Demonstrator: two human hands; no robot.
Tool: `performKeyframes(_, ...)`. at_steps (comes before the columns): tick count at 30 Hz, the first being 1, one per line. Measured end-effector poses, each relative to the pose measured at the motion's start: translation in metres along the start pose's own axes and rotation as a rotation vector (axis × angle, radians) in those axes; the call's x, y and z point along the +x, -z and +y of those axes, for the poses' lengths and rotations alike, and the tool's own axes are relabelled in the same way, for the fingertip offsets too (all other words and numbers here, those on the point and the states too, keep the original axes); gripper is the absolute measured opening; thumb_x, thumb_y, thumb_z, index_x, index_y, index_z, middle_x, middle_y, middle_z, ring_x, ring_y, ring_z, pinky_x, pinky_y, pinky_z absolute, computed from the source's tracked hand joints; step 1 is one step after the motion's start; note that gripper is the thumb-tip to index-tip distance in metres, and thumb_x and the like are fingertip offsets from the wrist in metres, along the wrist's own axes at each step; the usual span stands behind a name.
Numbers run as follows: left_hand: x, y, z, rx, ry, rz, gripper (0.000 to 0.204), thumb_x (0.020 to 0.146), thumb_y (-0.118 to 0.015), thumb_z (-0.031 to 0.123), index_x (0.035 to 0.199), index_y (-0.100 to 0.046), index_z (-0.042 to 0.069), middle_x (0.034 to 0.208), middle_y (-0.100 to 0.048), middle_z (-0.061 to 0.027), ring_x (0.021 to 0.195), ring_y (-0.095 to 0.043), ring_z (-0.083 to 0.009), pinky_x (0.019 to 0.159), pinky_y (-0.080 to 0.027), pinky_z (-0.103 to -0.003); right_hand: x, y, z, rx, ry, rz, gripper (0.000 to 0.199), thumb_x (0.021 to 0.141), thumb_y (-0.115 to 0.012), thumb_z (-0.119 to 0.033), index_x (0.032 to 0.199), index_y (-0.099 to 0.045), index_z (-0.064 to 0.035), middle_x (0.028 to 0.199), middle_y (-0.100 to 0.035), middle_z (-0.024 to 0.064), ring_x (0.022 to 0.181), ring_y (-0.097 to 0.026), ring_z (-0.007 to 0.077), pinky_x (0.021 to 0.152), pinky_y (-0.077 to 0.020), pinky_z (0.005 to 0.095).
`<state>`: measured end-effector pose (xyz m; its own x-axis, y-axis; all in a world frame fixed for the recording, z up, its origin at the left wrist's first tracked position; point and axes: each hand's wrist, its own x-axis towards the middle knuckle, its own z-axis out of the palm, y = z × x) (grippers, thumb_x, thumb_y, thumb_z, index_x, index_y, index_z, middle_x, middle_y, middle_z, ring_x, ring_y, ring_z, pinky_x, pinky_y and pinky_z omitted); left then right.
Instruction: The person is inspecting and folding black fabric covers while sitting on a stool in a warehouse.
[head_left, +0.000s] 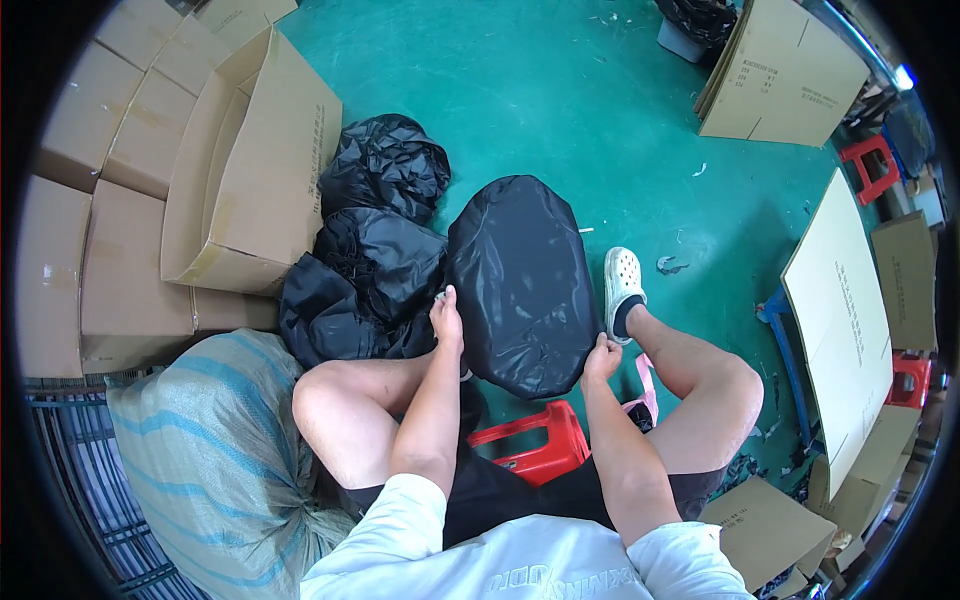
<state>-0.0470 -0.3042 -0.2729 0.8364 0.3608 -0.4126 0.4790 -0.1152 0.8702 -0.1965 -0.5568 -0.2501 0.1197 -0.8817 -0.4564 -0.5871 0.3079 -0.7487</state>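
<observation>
In front of my knees a large oval bundle stands out, wrapped in smooth, shiny black fabric with a rounded outline. My left hand is closed at its left edge, fingers curled at the rim. Lower on the right side, my right hand pinches the edge near the bottom corner. What lies under the black fabric is hidden. Just left of it are crumpled black fabric pieces and another black bundle.
A red plastic stool sits between my legs. Cardboard boxes stack up at the left, beside a striped woven sack. Flattened cartons stand at the far right, and a cardboard sheet leans nearer. Scraps litter the green floor.
</observation>
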Motion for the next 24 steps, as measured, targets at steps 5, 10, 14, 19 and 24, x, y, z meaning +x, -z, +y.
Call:
performKeyframes(5,0.022,-0.007,0.019,0.108,-0.085,0.009,0.039,0.098,-0.055,0.032,0.086,-0.062,-0.004,0.074,-0.06,-0.0082,0.071,-0.05,-0.0165,0.07,-0.044,-0.034,0.002,0.005,0.003,-0.062,0.055,-0.007,0.032,0.089,-0.067,-0.027,0.1,-0.059,0.0011,0.095,-0.064,0.015,0.089,-0.061,0.0274,0.084,-0.0469,0.0385)
performKeyframes(10,0.029,-0.01,0.011,0.409,-0.003,0.044,0.038,0.099,-0.051,0.035,0.092,-0.066,0.002,0.093,-0.068,-0.0181,0.089,-0.063,-0.0362,0.08,-0.047,-0.044,0.006,0.001,0.003,-0.102,0.078,-0.071,0.028,0.089,-0.067,-0.022,0.101,-0.058,0.0009,0.096,-0.064,0.0145,0.092,-0.061,0.0266,0.086,-0.0467,0.0374)
performKeyframes(14,0.026,-0.022,0.025,0.462,0.15,0.02,0.037,0.098,-0.052,0.036,0.096,-0.069,0.003,0.102,-0.068,-0.0198,0.1,-0.063,-0.0374,0.084,-0.047,-0.045,0.014,0.006,-0.006,-0.308,0.074,-0.062,0.03,0.083,-0.069,-0.021,0.102,-0.059,-0.0004,0.103,-0.062,0.0172,0.1,-0.059,0.0308,0.092,-0.045,0.0399)
performKeyframes(19,0.035,-0.016,0.033,0.6,0.213,0.049,0.034,0.095,-0.056,0.035,0.106,-0.072,0.008,0.113,-0.067,-0.0181,0.11,-0.061,-0.0365,0.093,-0.048,-0.044,-0.008,0.006,-0.093,-0.518,0.353,-0.104,0.045,0.079,-0.07,-0.029,0.113,-0.056,-0.0022,0.119,-0.056,0.0226,0.118,-0.05,0.0378,0.099,-0.0413,0.0479)
performKeyframes(24,0.026,-0.036,0.07,0.362,-0.028,0.361,0.041,0.092,-0.059,0.03,0.12,-0.061,0.0,0.126,-0.059,-0.0228,0.118,-0.054,-0.0386,0.099,-0.043,-0.044,-0.031,0.037,-0.229,-0.289,0.736,-0.889,0.028,0.089,-0.065,-0.019,0.107,-0.059,0.0011,0.095,-0.066,0.0134,0.089,-0.065,0.0224,0.081,-0.0514,0.0343)
